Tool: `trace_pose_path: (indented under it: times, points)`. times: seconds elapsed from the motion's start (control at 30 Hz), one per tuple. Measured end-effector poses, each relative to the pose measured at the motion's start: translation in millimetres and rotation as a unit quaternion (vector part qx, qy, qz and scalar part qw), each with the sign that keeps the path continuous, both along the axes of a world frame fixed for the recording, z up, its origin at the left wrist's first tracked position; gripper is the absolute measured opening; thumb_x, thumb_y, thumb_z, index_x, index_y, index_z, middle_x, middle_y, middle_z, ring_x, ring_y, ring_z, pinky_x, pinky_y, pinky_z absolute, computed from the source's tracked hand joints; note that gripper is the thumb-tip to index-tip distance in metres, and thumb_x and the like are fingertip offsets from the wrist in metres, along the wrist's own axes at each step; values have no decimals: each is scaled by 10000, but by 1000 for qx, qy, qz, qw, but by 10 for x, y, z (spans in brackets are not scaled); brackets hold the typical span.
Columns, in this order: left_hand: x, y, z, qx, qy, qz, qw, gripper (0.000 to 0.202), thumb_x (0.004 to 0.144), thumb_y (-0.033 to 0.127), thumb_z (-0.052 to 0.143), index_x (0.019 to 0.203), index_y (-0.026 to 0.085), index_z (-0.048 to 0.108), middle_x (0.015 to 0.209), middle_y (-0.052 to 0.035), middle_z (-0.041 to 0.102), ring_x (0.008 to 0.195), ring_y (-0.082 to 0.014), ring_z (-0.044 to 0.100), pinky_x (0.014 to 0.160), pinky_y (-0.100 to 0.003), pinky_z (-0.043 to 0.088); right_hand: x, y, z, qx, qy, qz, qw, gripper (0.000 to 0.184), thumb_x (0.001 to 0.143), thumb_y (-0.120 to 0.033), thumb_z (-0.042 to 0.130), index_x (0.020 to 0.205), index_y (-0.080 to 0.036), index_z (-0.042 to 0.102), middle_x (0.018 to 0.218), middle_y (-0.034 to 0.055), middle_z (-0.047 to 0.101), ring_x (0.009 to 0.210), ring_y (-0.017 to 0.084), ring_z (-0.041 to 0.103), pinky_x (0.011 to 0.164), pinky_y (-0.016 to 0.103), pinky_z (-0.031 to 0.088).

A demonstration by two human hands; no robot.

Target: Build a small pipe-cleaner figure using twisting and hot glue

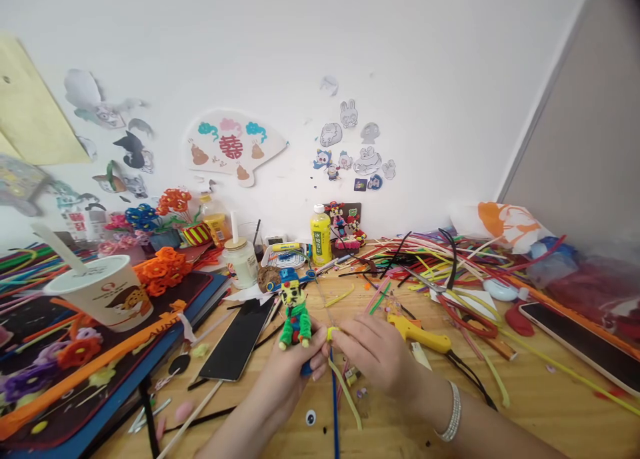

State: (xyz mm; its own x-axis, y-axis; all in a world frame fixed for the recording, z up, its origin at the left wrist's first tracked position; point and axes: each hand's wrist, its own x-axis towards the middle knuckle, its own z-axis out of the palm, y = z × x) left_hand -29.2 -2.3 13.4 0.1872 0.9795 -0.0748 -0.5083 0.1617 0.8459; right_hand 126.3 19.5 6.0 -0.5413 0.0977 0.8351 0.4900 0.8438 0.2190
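Pipe-cleaner doll (295, 312), green with a yellow face, stands upright in the left hand (293, 372), which is closed around its lower part at the near middle of the desk (540, 405). Touching it at 3 o'clock, the right hand (375, 352) pinches a small yellow piece (333, 333) between its fingertips; a bracelet (453, 412) is on its wrist. A blue pipe cleaner (334, 405) and a yellow one hang down at 6 o'clock from the hands, and a googly eye (311, 417) lies beside them. A yellow glue gun (420, 334) lies just behind the right hand. At 9 o'clock a paper cup (107, 292) with a straw stands on a dark mat. At 3 o'clock a phone (580, 342) lies flat. Farther, at 12 o'clock, a yellow bottle (321, 235) stands near the wall, with a pile of colored pipe cleaners (435, 259) at 1 o'clock.
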Motion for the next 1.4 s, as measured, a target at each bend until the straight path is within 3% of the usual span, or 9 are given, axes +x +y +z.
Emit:
trace_pose_path:
  times: [0.2,0.43,0.67,0.83,1.03,1.23,1.4]
  points:
    - [9,14,27,-7,2,10,1000,315,593,303,749,647,169,470,462,60,483,369,-20,334,341,-132,236,-47,53,-63,-59,39,1,997,217,859,-122,452,1069,-110,504,850,97,659,810,180,600,699,314,523]
    - [6,24,45,-15,15,18,1000,325,580,315,753,658,177,468,460,75,458,351,-22,334,313,-140,207,-83,70,-67,-137,19,-1,990,194,891,-136,381,1019,-108,524,873,100,637,833,178,575,741,317,509]
    - [22,24,14,19,42,31,998,302,597,330,742,652,177,487,466,66,491,358,-23,339,326,-136,245,-124,69,-110,-234,37,-20,971,258,926,-247,303,848,-155,532,747,60,603,709,178,549,624,307,476]
    - [21,19,2,38,69,45,996,287,606,326,734,625,172,493,480,52,508,368,-34,374,330,-137,258,-168,36,-100,-324,83,-26,942,223,915,-250,339,785,-180,507,705,29,582,665,152,545,581,262,452]
    - [1,23,-22,50,70,44,995,277,614,343,726,650,180,505,440,62,483,363,-36,354,341,-142,283,-144,48,-48,-282,15,-17,959,342,932,-274,244,694,-182,471,672,39,552,640,159,498,571,266,412]
    - [-17,31,-19,77,124,49,988,244,621,327,709,612,176,518,479,32,523,378,-60,400,316,-151,264,-113,32,2,-348,26,0,937,311,912,-254,328,619,-191,408,592,-22,464,561,111,451,511,206,340]
    - [-43,48,-8,131,272,98,948,176,603,225,718,573,168,555,443,22,520,411,-101,464,329,-175,291,-96,85,-45,-229,-4,-57,972,400,939,-283,208,652,-176,466,603,22,517,587,146,460,536,251,316]
